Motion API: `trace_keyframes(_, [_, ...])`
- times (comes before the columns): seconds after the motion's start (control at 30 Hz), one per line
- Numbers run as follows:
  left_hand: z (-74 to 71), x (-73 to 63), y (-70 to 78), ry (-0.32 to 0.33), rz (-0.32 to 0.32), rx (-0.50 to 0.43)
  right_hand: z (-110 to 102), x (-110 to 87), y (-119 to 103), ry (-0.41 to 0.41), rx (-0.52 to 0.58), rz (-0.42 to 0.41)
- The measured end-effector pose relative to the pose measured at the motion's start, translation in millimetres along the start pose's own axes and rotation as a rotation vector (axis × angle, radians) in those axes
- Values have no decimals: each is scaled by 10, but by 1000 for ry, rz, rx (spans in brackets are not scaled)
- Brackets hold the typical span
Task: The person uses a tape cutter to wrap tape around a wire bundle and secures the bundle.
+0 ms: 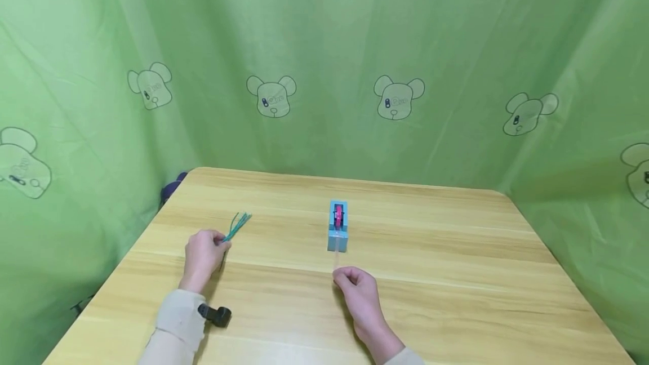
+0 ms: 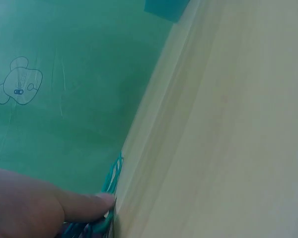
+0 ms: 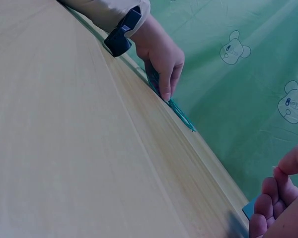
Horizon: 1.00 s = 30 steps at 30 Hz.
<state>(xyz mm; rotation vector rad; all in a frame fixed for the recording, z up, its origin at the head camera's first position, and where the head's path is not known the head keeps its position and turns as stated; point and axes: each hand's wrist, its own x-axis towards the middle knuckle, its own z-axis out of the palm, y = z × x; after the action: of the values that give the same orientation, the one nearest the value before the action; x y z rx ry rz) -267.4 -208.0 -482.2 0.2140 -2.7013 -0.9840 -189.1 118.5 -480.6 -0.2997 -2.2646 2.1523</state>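
Observation:
My left hand (image 1: 201, 255) pinches a bundle of thin teal strings (image 1: 237, 227) at the left of the table. Their loose ends stick out beyond the fingertips, and in the right wrist view more of the bundle (image 3: 181, 115) hangs by the palm. Near the middle stands a light blue tape dispenser (image 1: 332, 243) with a pink roll (image 1: 338, 216) in it. A strip of clear tape (image 1: 337, 259) runs from its front toward me, and the thumb and forefinger of my right hand (image 1: 361, 300) pinch its end. The dispenser is mostly hidden in the right wrist view.
The wooden table (image 1: 456, 252) has rounded far corners. Green curtains (image 1: 329, 27) with printed bear heads enclose it at the back and sides. A black camera (image 1: 218, 316) is strapped on the left wrist. Something dark purple (image 1: 169, 189) shows beyond the table's left edge.

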Motion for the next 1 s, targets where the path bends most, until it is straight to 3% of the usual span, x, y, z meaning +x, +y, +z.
trace_keyframes(0.27, [8,-24,25,-48,-58,16,1,-23,20,4,-12,10])
trace_keyframes(0.67, [-13,-24,11,-108,-52,26,5,-28,30,12,-13,7])
trace_keyframes(1.0, [-86,-17,60,-114,-30,1,6,-3,14,10,-9,-6])
